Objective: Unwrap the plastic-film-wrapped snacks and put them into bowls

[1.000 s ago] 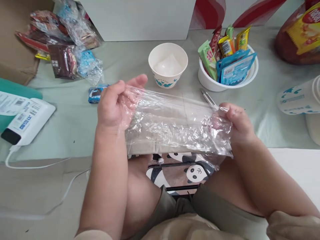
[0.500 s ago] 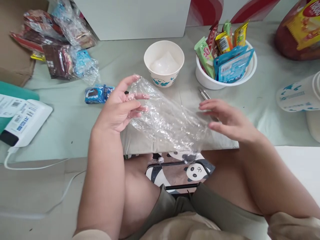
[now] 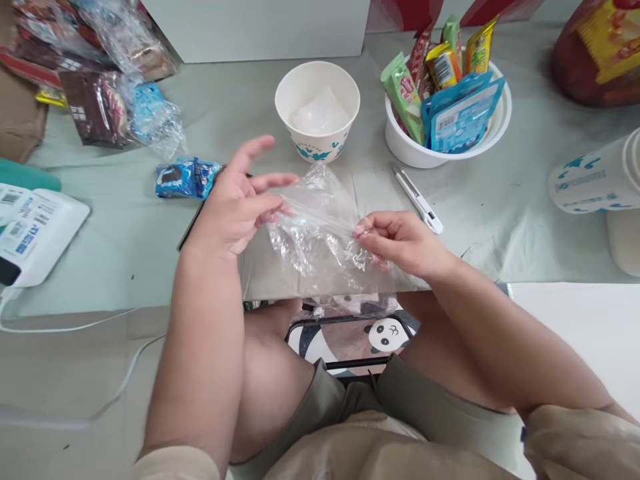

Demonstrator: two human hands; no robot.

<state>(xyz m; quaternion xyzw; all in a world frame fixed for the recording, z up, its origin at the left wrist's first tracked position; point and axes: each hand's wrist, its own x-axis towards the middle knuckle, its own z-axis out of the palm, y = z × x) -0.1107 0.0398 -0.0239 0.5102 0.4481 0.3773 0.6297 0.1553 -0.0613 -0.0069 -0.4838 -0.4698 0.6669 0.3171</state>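
The right hand (image 3: pixel 405 243) pinches a crumpled clear plastic film (image 3: pixel 315 230); the left hand (image 3: pixel 233 210) is open beside it.
The right fingers (image 3: pixel 369 232) are closed on the film's right side, while the left fingers (image 3: pixel 274 181) are spread, tips touching its left edge. The film is held just above the near edge of the pale green worktop (image 3: pixel 500 220). Beyond it stands a white paper cup with blue print (image 3: pixel 320 143); right of that is a white bowl of snack packets (image 3: pixel 450 157). A white utility knife (image 3: pixel 417 200) lies between bowl and right hand.

A pale green cloth-covered table (image 3: pixel 500 220) — white box (image 3: pixel 260 27) at its back, grey floor (image 3: pixel 75 387) below.
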